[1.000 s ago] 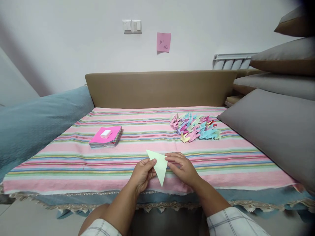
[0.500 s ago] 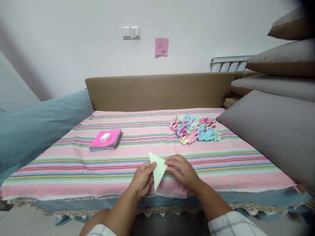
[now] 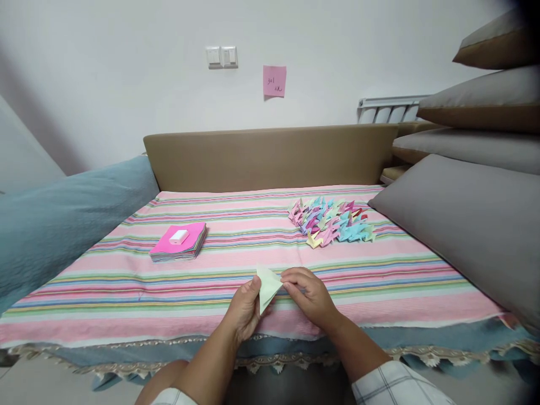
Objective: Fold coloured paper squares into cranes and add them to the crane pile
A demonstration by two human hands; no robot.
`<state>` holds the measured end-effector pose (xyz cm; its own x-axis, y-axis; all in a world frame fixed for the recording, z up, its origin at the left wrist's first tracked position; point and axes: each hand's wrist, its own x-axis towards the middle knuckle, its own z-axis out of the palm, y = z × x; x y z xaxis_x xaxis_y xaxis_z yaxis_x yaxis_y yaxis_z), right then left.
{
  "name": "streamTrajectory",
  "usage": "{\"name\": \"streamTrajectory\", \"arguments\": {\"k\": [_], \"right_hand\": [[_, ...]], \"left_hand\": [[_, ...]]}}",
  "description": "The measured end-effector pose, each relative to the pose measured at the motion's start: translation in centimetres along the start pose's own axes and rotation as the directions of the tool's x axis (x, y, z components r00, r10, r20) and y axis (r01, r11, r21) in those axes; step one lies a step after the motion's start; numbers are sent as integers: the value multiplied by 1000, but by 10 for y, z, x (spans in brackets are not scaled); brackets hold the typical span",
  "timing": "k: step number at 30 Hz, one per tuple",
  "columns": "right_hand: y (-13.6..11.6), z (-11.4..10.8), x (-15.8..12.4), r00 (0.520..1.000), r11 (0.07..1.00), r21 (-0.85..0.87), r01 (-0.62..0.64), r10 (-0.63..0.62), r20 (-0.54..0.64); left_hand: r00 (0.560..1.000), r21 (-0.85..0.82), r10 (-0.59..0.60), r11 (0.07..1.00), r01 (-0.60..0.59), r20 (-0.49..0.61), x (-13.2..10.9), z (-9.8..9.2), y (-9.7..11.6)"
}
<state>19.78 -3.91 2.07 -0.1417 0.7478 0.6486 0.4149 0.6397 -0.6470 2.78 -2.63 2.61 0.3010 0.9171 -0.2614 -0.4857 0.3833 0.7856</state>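
A pale green sheet of origami paper, folded into a triangle, is held between my two hands above the front of the striped cloth. My left hand grips its left edge, thumb on the near face and the other fingers behind. At the right corner, my right hand pinches the paper between thumb and fingertips, and the layers there stand slightly apart. Beyond my right hand lies a cluster of folded paper cranes in several colours.
A stack of coloured paper with a small white block on top lies at the left. The striped cloth covers the seat. Grey cushions pile up on the right; a blue armrest borders the left. A pink note sticks to the wall.
The green paper has tilted, so it looks narrower and its layers part near the right corner. Both hands keep their hold. The whole view has shifted slightly.
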Motion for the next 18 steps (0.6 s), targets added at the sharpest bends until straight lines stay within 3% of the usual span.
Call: {"name": "streamTrajectory", "arguments": {"k": [6,9,12,15,18], "right_hand": [[-3,5,-2,992,982,159,-104,114,-57],[-3,10,-3,954,919,312,-240,283,-98],[-3,16,-2,863,761,527,-379,495,-95],[-3,21,-1,772,549,737,-394,633,-58],[-4,26,1,697,373,841,-392,717,7]], "left_hand": [[1000,6,-16,1000,16,-11,-3,-2,-4],[1000,-9,21,1000,-21,5,-2,-1,-6],[996,-1,34,999,-34,83,0,1,-6],[996,21,19,1000,-21,91,2,1,-5],[998,5,36,999,-37,50,3,1,-4]]}}
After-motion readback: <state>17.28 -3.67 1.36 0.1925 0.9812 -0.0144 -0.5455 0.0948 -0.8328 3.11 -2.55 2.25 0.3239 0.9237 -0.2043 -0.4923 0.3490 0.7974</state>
